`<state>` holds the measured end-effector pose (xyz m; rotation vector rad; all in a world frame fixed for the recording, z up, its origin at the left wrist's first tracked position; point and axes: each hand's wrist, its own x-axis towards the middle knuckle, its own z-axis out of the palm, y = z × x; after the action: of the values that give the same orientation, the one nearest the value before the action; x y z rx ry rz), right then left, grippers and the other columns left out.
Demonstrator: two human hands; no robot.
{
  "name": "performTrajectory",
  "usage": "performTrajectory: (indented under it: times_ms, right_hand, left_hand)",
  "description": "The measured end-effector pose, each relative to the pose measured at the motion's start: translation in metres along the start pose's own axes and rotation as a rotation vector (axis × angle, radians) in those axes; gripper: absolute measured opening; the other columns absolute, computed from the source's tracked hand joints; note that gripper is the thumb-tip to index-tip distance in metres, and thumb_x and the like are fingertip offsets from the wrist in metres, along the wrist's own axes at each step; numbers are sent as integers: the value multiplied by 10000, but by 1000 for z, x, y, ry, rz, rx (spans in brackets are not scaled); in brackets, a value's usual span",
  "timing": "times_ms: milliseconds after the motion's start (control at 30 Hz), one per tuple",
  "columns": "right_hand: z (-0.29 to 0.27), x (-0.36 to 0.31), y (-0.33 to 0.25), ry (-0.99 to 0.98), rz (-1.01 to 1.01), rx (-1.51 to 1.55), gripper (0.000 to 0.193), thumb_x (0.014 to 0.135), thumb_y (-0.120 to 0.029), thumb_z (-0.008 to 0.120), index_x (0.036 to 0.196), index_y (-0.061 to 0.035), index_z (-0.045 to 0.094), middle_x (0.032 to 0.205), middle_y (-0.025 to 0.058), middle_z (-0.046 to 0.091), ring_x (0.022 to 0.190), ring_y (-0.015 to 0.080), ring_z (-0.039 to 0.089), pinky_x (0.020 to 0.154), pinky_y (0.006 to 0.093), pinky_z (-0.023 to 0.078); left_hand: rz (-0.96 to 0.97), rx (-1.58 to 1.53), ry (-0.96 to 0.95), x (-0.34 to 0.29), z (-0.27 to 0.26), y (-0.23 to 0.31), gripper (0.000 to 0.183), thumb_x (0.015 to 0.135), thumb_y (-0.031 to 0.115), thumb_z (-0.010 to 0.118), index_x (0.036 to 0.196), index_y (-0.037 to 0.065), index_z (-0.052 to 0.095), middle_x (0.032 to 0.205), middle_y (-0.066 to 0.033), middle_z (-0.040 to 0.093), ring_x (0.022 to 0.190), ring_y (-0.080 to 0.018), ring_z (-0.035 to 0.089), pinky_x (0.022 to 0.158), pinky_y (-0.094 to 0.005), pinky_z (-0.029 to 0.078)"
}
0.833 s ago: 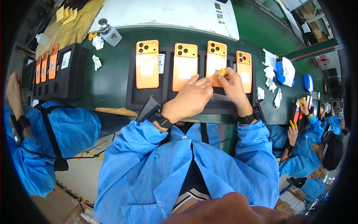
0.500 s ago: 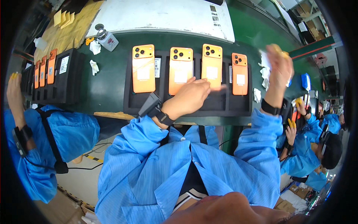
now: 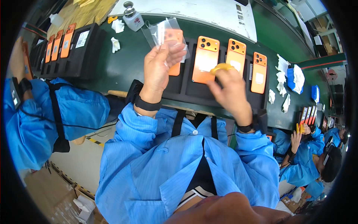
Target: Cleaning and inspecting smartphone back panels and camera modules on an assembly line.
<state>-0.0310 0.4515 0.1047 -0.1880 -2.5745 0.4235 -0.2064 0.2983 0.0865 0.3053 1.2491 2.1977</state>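
Two blue sleeves (image 3: 136,127) rise from the lower edge, each ending in a black wristband (image 3: 148,104). The right hand (image 3: 231,91), blurred, overlaps the near ends of the second phone (image 3: 204,61) and the third phone (image 3: 235,56); its fingers are bent, with a yellow finger cover (image 3: 220,68) showing, and whether they close on anything I cannot tell. The left hand (image 3: 156,65) is raised before the leftmost phone (image 3: 174,70), its fingers gripping a clear film (image 3: 158,31) that stands up above them, though the exact pinch is hard to make out.

Beyond the wrists, a black tray (image 3: 197,91) bears these orange phones in a row of four, backs up, cameras at the far end. The leftmost shows partly through the film; the fourth phone (image 3: 258,72), with a white label, lies apart from both hands.

On the dark green table (image 3: 128,67), white wipes (image 3: 280,80) lie to the right near a blue packet (image 3: 290,80). To the left, three smaller-looking orange phones (image 3: 67,41) stand in a black case (image 3: 89,56). Farther off are a metal-topped bottle (image 3: 133,20) and a white board (image 3: 201,15)
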Motion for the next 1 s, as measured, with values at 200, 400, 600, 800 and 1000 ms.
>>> performTrajectory:
  times_ms: [200, 400, 600, 800, 1000]
  right_hand:
    - [59, -1, -14, -221, -146, -231, 194, 775, -99, 697, 949, -36, 637, 886, 139, 611, 865, 320, 616, 791, 432, 501]
    - [67, -4, -11, -163, -232, -217, 130, 754, -100, 671, 857, -34, 627, 804, 139, 609, 767, 295, 635, 684, 403, 541]
    - [61, -5, 20, -90, 494, 342, 106, 929, -83, 604, 889, 14, 594, 804, 161, 639, 731, 288, 651, 660, 386, 510]
    - [40, 11, 53, 15, 823, 1155, 178, 1007, -130, 515, 1021, 14, 619, 903, 130, 694, 825, 211, 674, 712, 321, 537]
    - [-61, 57, 54, 729, 261, 787, 154, 1020, -118, 538, 1047, -4, 638, 1183, 204, 671, 1103, 316, 667, 946, 453, 545]
  left_hand:
    - [110, 156, 37, -16, -22, -8, 364, 1070, 255, 473, 1241, -49, 577, 1145, -233, 691, 1056, -302, 692, 944, -395, 545]
    - [204, 306, -54, -35, -35, -24, 352, 1079, 240, 461, 1225, -54, 588, 1126, -207, 702, 1065, -250, 689, 952, -358, 532]
    - [473, 994, -403, -35, -30, -27, 245, 1019, 141, 522, 1152, -13, 660, 1124, -158, 710, 1094, -278, 671, 937, -378, 531]
    - [695, 1464, -734, -33, -22, -42, 296, 987, 170, 544, 1225, 22, 641, 1252, -173, 655, 1207, -340, 595, 1059, -460, 447]
    - [-99, 400, -546, -10, -29, -46, 486, 1066, 389, 456, 1274, -29, 588, 1270, -155, 658, 1264, -268, 574, 1108, -431, 402]
